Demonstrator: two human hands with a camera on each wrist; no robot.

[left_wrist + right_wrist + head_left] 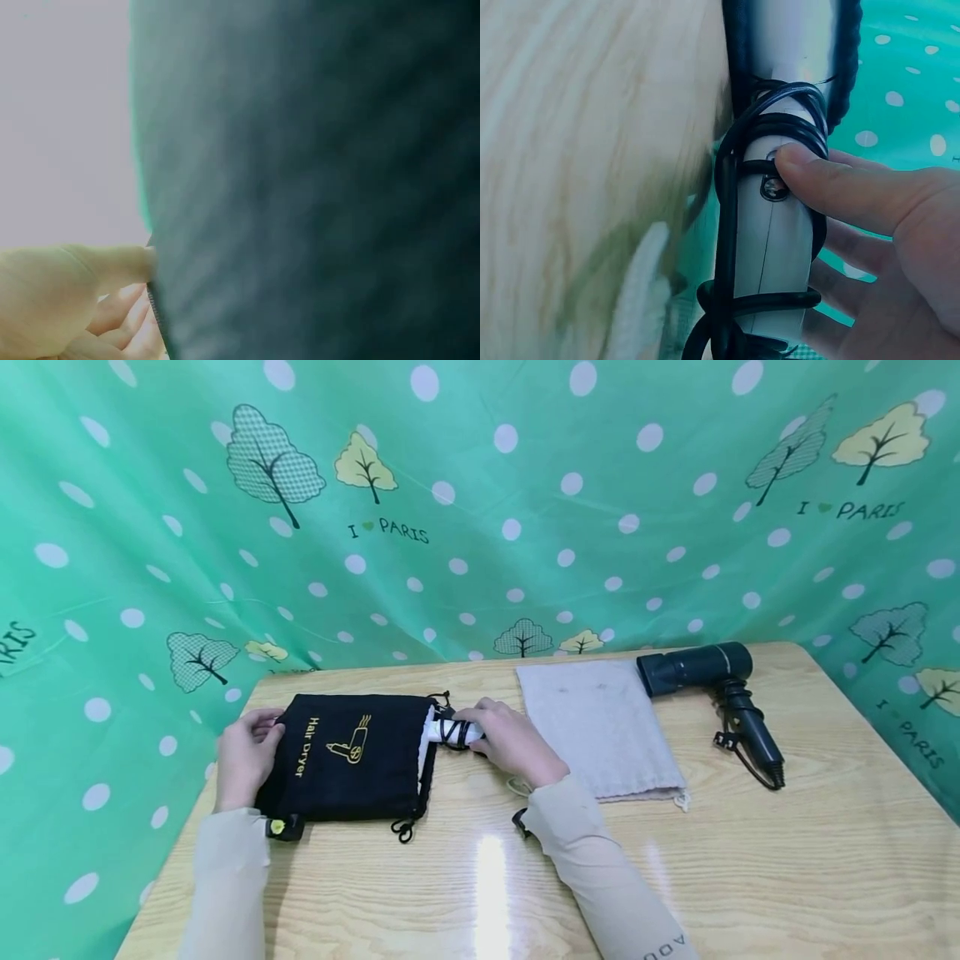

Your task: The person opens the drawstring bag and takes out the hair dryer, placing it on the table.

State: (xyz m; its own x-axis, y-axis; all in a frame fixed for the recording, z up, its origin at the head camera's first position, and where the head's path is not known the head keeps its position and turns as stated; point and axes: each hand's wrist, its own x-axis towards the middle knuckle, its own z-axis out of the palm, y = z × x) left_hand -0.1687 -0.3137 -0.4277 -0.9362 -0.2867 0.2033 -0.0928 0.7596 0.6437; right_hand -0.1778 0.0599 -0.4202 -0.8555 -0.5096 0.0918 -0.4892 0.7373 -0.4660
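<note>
A black drawstring bag [390, 777] printed "Hair Dryer" lies at the left of the table, its mouth facing right. Out of that mouth sticks the white handle [772, 240] of a hair dryer, wound with black cord [727, 195]; the rest of the dryer is hidden inside. My right hand [510, 739] grips this handle, thumb on top near the switch and fingers behind. At the bag's closed left end, my left hand [247, 756] pinches the cloth edge between thumb and fingers. Dark fabric [315, 180] fills most of the left wrist view.
A grey drawstring bag [592, 718] lies flat right of my right hand. Beyond it a black hair dryer [701, 668] rests with its cord wrapped round the handle. A green patterned curtain [480, 527] hangs behind the wooden table [750, 860].
</note>
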